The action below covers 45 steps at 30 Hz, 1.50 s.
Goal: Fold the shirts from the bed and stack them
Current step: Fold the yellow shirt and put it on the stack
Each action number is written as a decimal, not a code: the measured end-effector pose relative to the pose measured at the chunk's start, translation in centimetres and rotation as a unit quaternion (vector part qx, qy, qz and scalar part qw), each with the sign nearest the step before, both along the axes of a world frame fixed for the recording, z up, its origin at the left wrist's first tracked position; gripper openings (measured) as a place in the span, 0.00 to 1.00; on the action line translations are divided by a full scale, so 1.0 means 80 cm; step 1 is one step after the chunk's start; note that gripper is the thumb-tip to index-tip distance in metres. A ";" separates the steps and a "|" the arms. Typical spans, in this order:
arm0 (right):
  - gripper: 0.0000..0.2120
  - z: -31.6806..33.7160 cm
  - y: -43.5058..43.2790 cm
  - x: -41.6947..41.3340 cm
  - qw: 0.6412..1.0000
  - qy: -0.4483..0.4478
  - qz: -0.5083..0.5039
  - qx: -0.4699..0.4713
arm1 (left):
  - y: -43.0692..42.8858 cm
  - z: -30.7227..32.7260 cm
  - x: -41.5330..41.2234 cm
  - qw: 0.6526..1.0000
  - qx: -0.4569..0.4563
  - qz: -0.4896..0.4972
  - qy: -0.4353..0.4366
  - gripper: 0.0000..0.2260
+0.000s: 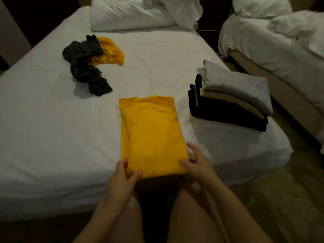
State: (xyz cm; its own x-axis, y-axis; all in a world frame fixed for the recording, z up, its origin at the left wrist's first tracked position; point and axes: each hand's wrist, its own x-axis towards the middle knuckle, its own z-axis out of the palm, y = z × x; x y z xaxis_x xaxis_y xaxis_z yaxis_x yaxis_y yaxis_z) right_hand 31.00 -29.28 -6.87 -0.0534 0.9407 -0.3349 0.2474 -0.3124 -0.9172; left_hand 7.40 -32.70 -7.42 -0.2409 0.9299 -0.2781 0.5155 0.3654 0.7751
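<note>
A yellow shirt [150,132] lies folded into a long narrow strip on the white bed [52,111], running away from me. My left hand [122,174] pinches its near left corner, thumb on top of the cloth. My right hand [194,163] grips the near right corner, fingers along the shirt's edge. To the right stands a stack of folded shirts [231,102]: grey on top, tan below, black ones underneath. At the far left lie a crumpled dark grey shirt [84,67] and a crumpled yellow shirt [110,51], touching each other.
A rumpled white duvet and pillows [140,13] fill the head of the bed. A second bed [280,42] with white bedding stands to the right, across a narrow gap of floor [289,181]. The stack sits close to the bed's right edge.
</note>
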 end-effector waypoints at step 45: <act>0.25 0.136 -0.030 -0.059 0.946 0.185 -0.165 0.210 | 0.009 0.165 -0.077 0.946 0.124 -0.084 -0.286 0.22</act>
State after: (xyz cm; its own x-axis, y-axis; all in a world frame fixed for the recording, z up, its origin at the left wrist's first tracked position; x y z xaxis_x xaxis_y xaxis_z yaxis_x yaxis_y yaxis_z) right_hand 26.30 -31.71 4.04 0.2266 0.9724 0.0553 -0.1629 0.0938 -0.9822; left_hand 1.27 -32.00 5.78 0.0393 0.9955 -0.0866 0.0201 0.0859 0.9961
